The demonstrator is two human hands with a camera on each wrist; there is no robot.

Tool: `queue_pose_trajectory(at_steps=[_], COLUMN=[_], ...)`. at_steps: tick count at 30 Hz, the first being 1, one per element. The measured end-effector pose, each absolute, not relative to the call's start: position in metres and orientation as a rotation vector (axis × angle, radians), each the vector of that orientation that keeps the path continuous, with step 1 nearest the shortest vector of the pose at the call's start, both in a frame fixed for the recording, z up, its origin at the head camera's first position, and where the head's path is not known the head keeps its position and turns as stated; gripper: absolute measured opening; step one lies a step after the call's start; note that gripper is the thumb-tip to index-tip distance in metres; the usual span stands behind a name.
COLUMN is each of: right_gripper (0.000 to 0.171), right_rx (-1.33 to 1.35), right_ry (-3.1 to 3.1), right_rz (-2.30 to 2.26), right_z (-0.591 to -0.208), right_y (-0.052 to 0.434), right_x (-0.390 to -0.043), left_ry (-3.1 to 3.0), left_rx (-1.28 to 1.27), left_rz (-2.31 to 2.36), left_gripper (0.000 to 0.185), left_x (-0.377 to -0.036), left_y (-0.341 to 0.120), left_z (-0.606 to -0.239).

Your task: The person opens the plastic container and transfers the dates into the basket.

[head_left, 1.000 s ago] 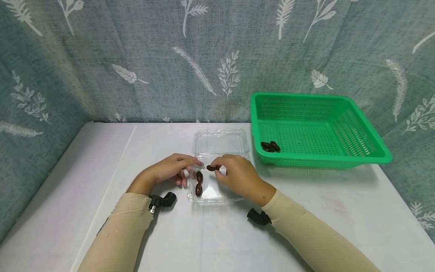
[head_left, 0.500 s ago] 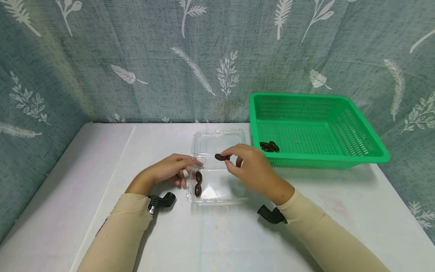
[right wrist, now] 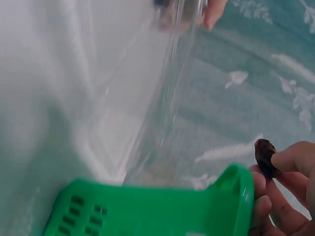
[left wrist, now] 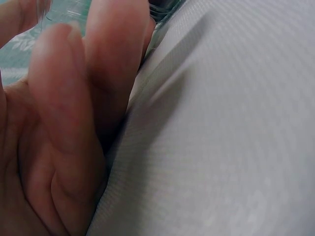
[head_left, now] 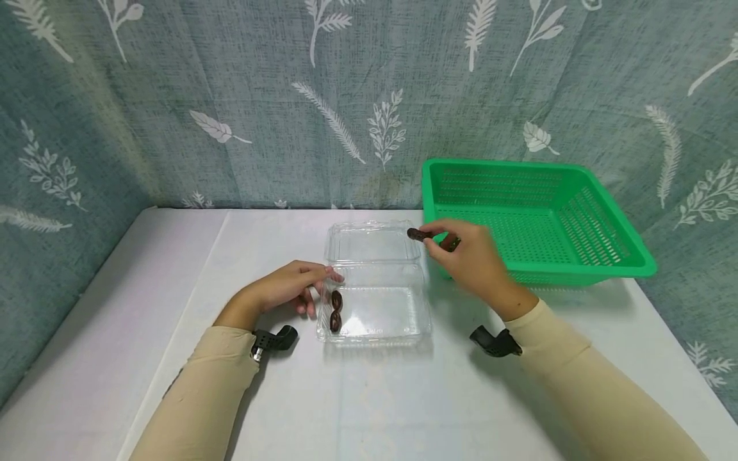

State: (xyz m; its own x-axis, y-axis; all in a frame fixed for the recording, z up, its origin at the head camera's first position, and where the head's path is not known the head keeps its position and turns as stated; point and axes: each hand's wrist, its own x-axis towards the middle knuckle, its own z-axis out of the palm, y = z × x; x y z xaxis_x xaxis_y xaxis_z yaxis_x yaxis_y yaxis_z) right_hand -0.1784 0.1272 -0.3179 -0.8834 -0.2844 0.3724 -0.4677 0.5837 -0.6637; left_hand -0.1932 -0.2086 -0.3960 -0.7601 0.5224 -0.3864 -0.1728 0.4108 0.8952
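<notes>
My right hand pinches a dark brown date between thumb and fingertips, over the near left corner of the green basket. In the right wrist view the same date stands out from the fingertips, beside the basket rim. On the table lies a clear plastic clamshell box with its lid folded back. Two dates lie end to end along its left side. My left hand holds the box's left rim, with its lower fingers loosely bent near the table.
More dates in the basket's near left corner show through the gap in my right hand, partly hidden. A patterned grey-green curtain hangs behind the white-covered table. The basket stands close to the right of the lid.
My right hand has moved from over the box up and right to the basket's corner, carrying the date. The left hand and the two dates in the box have stayed put.
</notes>
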Motion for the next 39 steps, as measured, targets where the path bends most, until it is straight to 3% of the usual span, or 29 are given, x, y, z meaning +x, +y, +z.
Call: queue_pose_trajectory(at_steps=[22,39], right_gripper=[0.023,0.026], right_rx=[0.418,0.414], right_ry=[-2.969,-3.223], right_rz=[0.994,0.946], right_z=[-0.319,-0.323], right_y=[0.185,0.189], right_x=[-0.227,-0.245], left_ry=[2.029,2.012], left_rx=[0.304,0.312], left_rz=[1.375,1.400], left_gripper=[0.047,0.048], left_x=[-0.194,-0.193], left_y=[-0.210,-0.210], left_z=[-0.399,-0.398])
